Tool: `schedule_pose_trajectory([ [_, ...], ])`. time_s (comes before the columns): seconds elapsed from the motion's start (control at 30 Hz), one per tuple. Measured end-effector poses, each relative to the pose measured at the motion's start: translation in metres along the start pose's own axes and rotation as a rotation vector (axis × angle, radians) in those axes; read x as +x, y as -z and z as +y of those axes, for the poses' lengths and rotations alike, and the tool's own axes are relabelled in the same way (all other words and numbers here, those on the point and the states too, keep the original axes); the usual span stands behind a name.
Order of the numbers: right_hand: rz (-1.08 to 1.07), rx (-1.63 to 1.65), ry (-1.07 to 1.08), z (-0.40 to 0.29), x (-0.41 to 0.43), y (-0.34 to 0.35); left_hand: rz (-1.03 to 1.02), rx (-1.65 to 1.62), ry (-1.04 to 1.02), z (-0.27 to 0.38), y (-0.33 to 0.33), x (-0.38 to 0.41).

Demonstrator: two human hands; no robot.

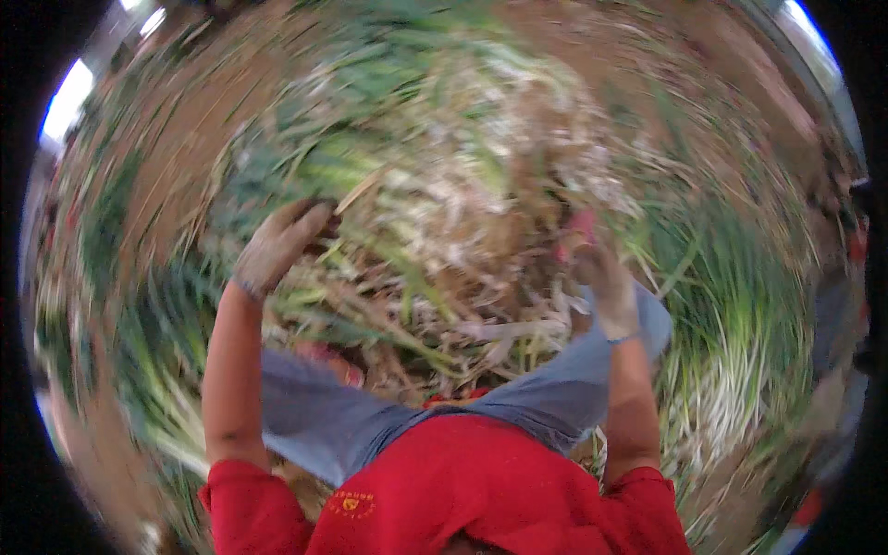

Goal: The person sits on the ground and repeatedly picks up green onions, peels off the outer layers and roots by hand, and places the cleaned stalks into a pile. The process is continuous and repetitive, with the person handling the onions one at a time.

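Note:
My left hand [288, 243], in a pale work glove, is raised at the left edge of a heap of green onions [479, 166] with white, root-bearing ends. Its fingers are curled. A tan dry leaf [362, 191] shows by its fingertips, but blur hides whether they grip it. On the other side, my right hand [609, 288], also gloved, hangs over my right shin near a pink shoe [581, 229]. Its fingers are blurred, and I cannot tell whether anything is in them. Loose peelings and cut leaves [416, 312] lie between my legs.
A bundle of green onions [728, 368] lies to my right, white ends toward me. More green stalks [166, 388] lie at my left. Bare brown soil [180, 152] shows beyond them at the upper left. My bent legs in blue jeans [541, 395] frame the litter.

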State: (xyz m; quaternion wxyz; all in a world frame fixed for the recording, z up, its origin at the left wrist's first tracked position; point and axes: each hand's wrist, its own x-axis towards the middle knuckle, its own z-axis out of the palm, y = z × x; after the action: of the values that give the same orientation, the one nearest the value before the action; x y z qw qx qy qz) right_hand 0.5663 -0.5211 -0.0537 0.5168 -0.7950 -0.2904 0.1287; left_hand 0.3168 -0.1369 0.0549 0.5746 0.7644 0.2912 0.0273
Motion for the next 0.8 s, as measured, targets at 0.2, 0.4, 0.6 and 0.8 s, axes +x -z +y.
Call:
schedule_pose_trajectory([
  [0.2, -0.9, -0.534, 0.276, 0.011, 0.022, -0.263, 0.421, -0.167, 0.266, -0.103, 0.068, -0.039],
  [0.4, -1.02, -0.929, 0.41, 0.055, -0.046, -0.428, 0.308, -0.31, 0.162, -0.1, 0.079, -0.071],
  [0.6, -0.939, -1.136, 0.616, 0.079, -0.085, -0.459, 0.339, -0.262, 0.198, -0.113, 0.098, -0.083],
  [0.8, -1.422, -0.871, 0.187, 0.068, -0.056, -0.404, 0.348, -0.261, 0.197, -0.122, 0.109, -0.094],
])
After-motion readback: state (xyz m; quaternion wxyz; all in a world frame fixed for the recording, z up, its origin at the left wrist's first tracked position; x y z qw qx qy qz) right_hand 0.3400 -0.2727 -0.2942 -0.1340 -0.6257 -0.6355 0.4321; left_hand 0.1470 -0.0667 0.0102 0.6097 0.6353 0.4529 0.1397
